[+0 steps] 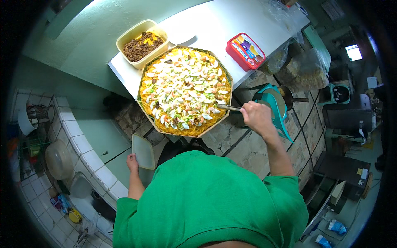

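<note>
My right hand (pixel 257 117) is closed around the handle of a metal utensil (pixel 228 107). Its tip meets the right side of a wide bed of yellow noodles (pixel 197 129) topped with egg slices, shrimp and chopped greens; whether it is a spoon or a fork I cannot tell. The noodles fill a large eight-sided tray (pixel 223 118), which juts over the near edge of the white table (pixel 194 18). Low on the left, my left hand (pixel 132 162) grips the edge of a shallow, translucent plastic container (pixel 143 152), held beside my body below the tray.
A cream tub (pixel 156 50) of brown topping stands behind the tray at left, and a red plastic tub (pixel 245 51) at right. A teal stool (pixel 278 111) and a pan (pixel 288 97) are beyond my right hand. At left runs a tiled counter (pixel 92 160) with a sink.
</note>
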A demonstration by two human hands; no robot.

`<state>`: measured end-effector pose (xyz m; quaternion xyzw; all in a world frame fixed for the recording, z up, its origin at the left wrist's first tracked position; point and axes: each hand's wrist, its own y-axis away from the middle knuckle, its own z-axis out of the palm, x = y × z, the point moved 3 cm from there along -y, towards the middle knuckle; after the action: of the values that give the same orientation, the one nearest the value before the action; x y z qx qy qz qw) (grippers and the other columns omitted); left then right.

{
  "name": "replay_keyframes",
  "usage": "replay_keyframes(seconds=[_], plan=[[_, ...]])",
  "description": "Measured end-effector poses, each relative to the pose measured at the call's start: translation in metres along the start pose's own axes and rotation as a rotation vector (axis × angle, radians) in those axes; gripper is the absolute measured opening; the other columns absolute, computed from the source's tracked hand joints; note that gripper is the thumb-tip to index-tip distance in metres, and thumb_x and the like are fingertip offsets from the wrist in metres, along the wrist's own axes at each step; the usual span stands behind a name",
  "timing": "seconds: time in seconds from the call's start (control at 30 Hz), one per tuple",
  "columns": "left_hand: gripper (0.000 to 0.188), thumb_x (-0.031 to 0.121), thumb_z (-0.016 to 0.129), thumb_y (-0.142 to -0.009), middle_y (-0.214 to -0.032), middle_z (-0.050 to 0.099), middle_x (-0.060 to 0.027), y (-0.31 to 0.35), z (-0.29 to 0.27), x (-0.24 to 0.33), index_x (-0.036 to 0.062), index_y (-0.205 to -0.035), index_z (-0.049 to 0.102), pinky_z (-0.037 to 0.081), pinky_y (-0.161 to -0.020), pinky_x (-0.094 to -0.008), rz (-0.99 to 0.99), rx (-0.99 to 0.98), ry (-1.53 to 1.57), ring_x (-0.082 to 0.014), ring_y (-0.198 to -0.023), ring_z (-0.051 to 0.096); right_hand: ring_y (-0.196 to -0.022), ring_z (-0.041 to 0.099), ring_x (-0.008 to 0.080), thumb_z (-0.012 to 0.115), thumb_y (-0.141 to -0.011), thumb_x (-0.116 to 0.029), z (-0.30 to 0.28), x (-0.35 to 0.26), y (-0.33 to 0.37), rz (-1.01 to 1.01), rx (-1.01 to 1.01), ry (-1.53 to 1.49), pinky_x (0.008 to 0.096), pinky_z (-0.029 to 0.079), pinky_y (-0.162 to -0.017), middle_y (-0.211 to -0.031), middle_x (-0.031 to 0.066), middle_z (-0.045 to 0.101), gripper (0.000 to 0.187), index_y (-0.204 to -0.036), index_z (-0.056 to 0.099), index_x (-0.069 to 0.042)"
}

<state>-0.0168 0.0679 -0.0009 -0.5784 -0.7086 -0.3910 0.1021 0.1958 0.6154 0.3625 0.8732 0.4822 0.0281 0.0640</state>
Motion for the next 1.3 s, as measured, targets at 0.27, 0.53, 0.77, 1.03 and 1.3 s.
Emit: replay_keyframes(seconds=[0.27, 0.53, 0.77, 1.03, 1.3], plan=[[0.025, 0.026, 0.061, -0.092, -0.092, 0.068, -0.0127, 0.014, 0.003, -0.012, 0.0028, -0.102, 0.063, 0.05, -0.075, -0.034, -0.002, -0.016, 0.027, -0.0199, -0.081, 0.063, -0.074, 0.066, 0.0332, 0.06, -0.088, -0.028, 0.01, 0.013, 0.022, 0.023, -0.001, -0.113, 0.0436, 0.053, -0.067, -0.082, 0.0114, 0.064, 0.023, -0.081, 0.066, -0.007], [0.026, 0.027, 0.062, -0.092, -0.091, 0.068, -0.0133, 0.02, -0.005, -0.017, 0.0025, -0.1, 0.062, 0.049, -0.077, -0.0339, -0.051, 0.003, 0.023, -0.0207, -0.083, 0.063, -0.071, 0.066, 0.0306, 0.063, -0.086, -0.021, 0.019, 0.015, 0.016, 0.031, 0.235, -0.081, 0.0419, 0.053, -0.062, -0.084, 0.0086, 0.059, 0.013, -0.084, 0.06, -0.009], [0.026, 0.028, 0.062, -0.092, -0.09, 0.068, -0.0132, 0.025, -0.006, -0.01, 0.003, -0.1, 0.062, 0.05, -0.073, -0.0343, -0.006, 0.044, 0.004, -0.0202, -0.08, 0.063, -0.07, 0.065, 0.0264, 0.064, -0.085, -0.021, 0.034, 0.018, 0.007, -0.032, 0.256, 0.01, 0.0396, 0.053, -0.062, -0.084, 0.0074, 0.057, 0.012, -0.085, 0.059, -0.01], [0.024, 0.026, 0.062, -0.092, -0.088, 0.068, -0.0126, 0.022, -0.001, -0.008, 0.0034, -0.1, 0.063, 0.049, -0.072, -0.0343, -0.086, 0.023, 0.032, -0.0189, -0.076, 0.061, -0.077, 0.065, 0.0351, 0.059, -0.09, -0.024, 0.021, 0.04, -0.007, 0.09, 0.228, -0.153, 0.0463, 0.052, -0.067, -0.089, 0.0103, 0.061, 0.015, -0.09, 0.062, -0.009], [0.023, 0.025, 0.061, -0.093, -0.089, 0.069, -0.0121, 0.018, -0.004, 0.001, 0.0029, -0.101, 0.062, 0.049, -0.074, -0.0332, 0.023, 0.052, -0.018, -0.0189, -0.079, 0.063, -0.08, 0.065, 0.0374, 0.054, -0.093, -0.025, 0.045, 0.044, -0.046, 0.167, 0.235, -0.177, 0.0487, 0.051, -0.07, -0.093, 0.0119, 0.064, 0.02, -0.092, 0.065, -0.008]])
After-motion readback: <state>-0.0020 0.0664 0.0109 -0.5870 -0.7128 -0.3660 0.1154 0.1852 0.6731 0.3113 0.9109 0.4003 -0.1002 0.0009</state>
